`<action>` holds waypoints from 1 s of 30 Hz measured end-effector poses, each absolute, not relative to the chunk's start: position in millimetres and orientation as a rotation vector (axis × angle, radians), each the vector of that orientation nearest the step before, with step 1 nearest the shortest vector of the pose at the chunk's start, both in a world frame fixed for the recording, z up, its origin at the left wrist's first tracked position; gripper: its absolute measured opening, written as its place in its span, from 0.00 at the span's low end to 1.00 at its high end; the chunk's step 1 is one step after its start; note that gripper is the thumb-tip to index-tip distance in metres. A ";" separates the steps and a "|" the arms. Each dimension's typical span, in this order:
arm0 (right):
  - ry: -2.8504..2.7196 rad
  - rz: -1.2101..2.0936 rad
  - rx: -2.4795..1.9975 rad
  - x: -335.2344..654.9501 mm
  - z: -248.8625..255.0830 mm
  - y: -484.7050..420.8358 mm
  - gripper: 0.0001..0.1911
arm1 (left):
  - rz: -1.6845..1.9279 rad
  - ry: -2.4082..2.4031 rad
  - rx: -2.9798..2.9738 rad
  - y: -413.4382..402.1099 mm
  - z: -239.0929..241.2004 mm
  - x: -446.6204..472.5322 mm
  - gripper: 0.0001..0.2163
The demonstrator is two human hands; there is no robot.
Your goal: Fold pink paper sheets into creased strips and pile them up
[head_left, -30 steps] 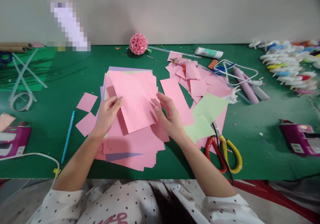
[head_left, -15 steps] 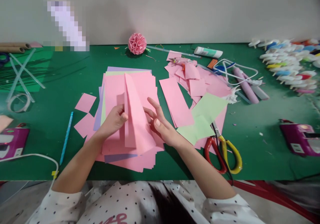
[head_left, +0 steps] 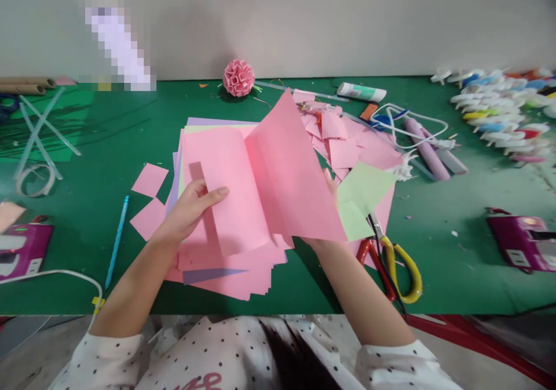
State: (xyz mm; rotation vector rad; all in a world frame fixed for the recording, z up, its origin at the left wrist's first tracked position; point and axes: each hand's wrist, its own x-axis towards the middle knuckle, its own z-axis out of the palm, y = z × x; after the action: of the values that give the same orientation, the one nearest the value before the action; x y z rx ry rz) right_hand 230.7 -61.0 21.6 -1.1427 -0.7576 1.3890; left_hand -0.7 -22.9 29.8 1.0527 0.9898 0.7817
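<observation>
A creased pink sheet of paper (head_left: pixel 299 175) is spread like an opened book above a stack of coloured paper (head_left: pixel 234 274). My left hand (head_left: pixel 195 201) pinches its left edge, thumb on top and fingers underneath. Behind the raised right half is my right hand (head_left: pixel 329 182); only some fingertips and the wrist show, so its grip is hidden. Pink, purple and pale green edges stick out of the stack. Two small pink squares lie to its left, one being a pink square (head_left: pixel 150 179). Light green paper (head_left: pixel 369 187) lies just right of my right hand.
Red-and-yellow-handled scissors (head_left: pixel 403 274) lie at the right front. A blue pencil (head_left: pixel 117 242) lies left of the stack. At the back are a pink paper ball (head_left: pixel 238 78), a glue stick (head_left: pixel 361 92) and pink scraps (head_left: pixel 343 152). Tape (head_left: pixel 35 181) is at the left.
The folded pink sheet has opened out, its right half swinging up and to the right. My right hand has moved behind it. My left thumb now presses on the sheet's left edge.
</observation>
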 end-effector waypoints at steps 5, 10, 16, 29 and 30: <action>-0.549 1.364 -1.132 252.1 23.6 -54.6 0.24 | 0.975 1.050 0.726 -25.7 45.9 -8.7 0.22; -0.522 1.123 -1.092 262.5 10.2 -48.8 0.19 | 1.112 1.104 0.525 -24.4 53.0 -17.7 0.24; -0.867 1.115 -1.124 241.3 14.5 -57.3 0.14 | 1.282 1.049 0.523 -21.8 58.8 -22.3 0.20; -0.673 1.822 -0.803 186.2 46.8 -80.8 0.40 | 0.893 0.734 0.636 -49.2 47.6 -13.8 0.22; -0.653 1.815 -0.825 186.3 46.9 -79.7 0.39 | 0.902 0.717 0.661 -49.1 45.6 -11.1 0.24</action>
State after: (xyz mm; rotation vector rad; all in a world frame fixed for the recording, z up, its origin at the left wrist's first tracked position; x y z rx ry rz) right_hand 186.3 -79.7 46.9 -0.8245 -0.6526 1.8148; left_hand -11.1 -49.1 45.6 0.6606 0.7175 0.9024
